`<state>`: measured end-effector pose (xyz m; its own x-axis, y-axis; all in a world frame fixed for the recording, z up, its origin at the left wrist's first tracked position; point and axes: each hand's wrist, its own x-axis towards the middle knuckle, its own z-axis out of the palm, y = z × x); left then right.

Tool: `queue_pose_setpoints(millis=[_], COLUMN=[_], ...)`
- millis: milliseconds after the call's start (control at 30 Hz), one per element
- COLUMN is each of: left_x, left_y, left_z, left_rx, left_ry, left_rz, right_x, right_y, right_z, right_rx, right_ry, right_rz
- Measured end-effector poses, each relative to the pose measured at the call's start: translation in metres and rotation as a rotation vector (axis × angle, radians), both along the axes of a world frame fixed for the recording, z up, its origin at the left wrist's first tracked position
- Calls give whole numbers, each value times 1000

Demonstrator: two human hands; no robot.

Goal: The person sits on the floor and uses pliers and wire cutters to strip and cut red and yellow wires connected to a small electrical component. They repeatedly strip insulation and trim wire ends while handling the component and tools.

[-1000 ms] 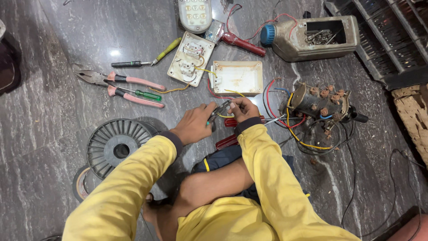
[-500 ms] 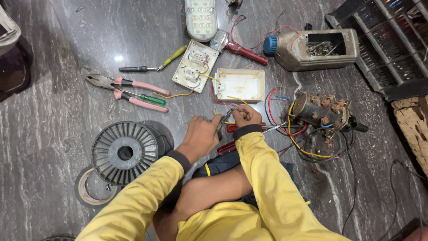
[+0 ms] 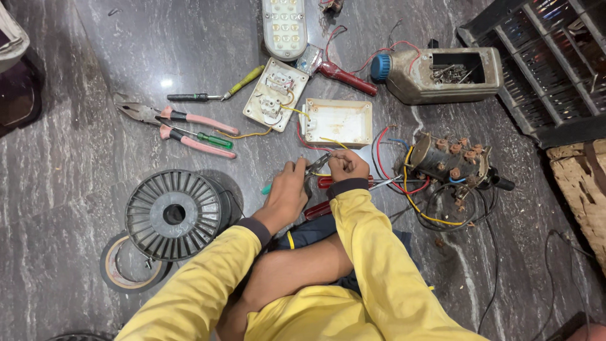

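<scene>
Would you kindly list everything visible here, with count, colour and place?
pliers: one, pink handles, floor at left
screwdrivers: two, yellow-handled above the pliers, green-handled across them
switch plate: one, cream, top centre
box: one, cream, open, beside the plate
lamp panel: one, white, top edge
jug: one, grey with blue cap, cut open, top right
wired switch unit: one, dark, right of the hands
spool: one, grey, lower left
tape roll: one, black, under the spool
left hand: grips a small tool
right hand: fingers pinch a wire
</scene>
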<state>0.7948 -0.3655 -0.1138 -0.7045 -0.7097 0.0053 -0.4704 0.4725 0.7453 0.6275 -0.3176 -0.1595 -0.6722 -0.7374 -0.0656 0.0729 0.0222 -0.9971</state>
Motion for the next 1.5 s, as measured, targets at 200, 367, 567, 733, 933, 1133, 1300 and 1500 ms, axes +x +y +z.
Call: queue_pose_setpoints(millis=[200,367,567,733,933,1133,1300,1500], left_x=[-2,-5,-5,2,0,0,-11,-27], left_y=[7,4,-23,-30,-22,-24,-30,-40], left_z=[4,4,2,-4,-17,-27,-33,-2], left_rx=[3,-8,-25,4,30,22,72,-165], left_ry=[13,-13,-32,-61,-117,-174,-349,-500], left_rz=[78,143,264,255,258,249,317,252], right_x=[1,-1,-5,-5,-6,-9,-7,-6], right_y=[0,10,9,1,4,4,5,3], right_z=[-1,-3,4,5,0,3,5,7], right_rx=[11,75,90,42,-55,-85,-136,-96], right_ry=[49,155,-42,-284,-355,-421,-199,-122], right_rz=[-34,2,104,190,225,213,278,238])
